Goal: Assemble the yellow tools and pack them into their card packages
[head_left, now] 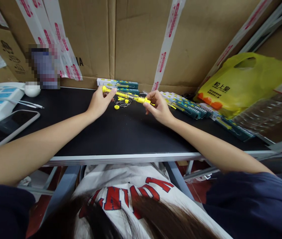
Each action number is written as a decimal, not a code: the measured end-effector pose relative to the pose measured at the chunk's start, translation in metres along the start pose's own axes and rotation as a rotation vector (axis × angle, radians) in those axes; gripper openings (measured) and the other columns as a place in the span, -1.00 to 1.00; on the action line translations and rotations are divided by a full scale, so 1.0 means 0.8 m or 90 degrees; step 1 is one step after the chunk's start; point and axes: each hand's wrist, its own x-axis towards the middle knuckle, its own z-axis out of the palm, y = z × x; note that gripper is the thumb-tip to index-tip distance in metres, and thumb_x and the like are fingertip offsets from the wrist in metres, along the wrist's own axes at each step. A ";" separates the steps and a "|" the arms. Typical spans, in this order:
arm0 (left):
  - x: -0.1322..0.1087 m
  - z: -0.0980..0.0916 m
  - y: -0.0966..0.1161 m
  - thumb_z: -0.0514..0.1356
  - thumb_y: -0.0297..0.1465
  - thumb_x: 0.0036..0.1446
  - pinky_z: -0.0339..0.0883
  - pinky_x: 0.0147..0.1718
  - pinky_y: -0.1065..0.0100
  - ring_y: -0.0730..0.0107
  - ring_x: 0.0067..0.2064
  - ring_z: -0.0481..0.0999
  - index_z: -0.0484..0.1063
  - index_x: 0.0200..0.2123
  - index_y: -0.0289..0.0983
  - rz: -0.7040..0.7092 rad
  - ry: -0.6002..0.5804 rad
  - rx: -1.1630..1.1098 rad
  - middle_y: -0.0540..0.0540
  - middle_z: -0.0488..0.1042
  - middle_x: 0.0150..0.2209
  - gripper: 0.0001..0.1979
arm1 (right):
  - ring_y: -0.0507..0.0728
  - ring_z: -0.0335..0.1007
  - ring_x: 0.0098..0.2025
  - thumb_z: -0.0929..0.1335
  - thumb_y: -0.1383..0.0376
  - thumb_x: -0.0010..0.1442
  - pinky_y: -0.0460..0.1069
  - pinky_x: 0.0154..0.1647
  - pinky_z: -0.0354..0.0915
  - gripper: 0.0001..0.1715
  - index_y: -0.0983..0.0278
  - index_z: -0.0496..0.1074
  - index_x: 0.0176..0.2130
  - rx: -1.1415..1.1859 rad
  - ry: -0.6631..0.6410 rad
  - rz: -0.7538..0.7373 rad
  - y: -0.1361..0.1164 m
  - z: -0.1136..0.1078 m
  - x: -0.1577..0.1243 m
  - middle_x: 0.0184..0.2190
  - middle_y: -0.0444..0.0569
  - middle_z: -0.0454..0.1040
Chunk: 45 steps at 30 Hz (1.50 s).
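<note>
A slim yellow pen-like tool (125, 95) with a clear or metallic middle section is stretched between my two hands above the table; its exact kind I cannot make out. My left hand (101, 99) pinches it near its yellow left end, thumb on top. At its right end, my right hand (158, 106) grips the yellow part with thumb and fingers. Small yellow round pieces (116, 107) and thin wire-like bits lie on the black table just below and behind the tool.
Printed narrow boxes (126, 83) stand behind my hands, and several more boxes (185, 108) lie to the right. A yellow plastic bag (245, 83) sits at right. A phone (8, 127), power strip (3, 96) and white cable are at left. Cardboard (136, 39) walls the back.
</note>
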 end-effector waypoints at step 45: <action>-0.003 0.003 0.009 0.23 -0.13 0.21 0.43 -0.07 0.13 0.18 -0.22 0.57 0.36 -0.33 -0.25 -0.046 -0.021 0.019 -0.10 0.50 -0.42 -0.70 | 0.10 0.29 -0.31 0.33 -0.16 0.26 0.08 -0.27 0.41 -0.52 0.17 0.24 -0.17 -0.134 0.076 -0.117 0.015 0.000 0.001 -0.29 -0.07 0.29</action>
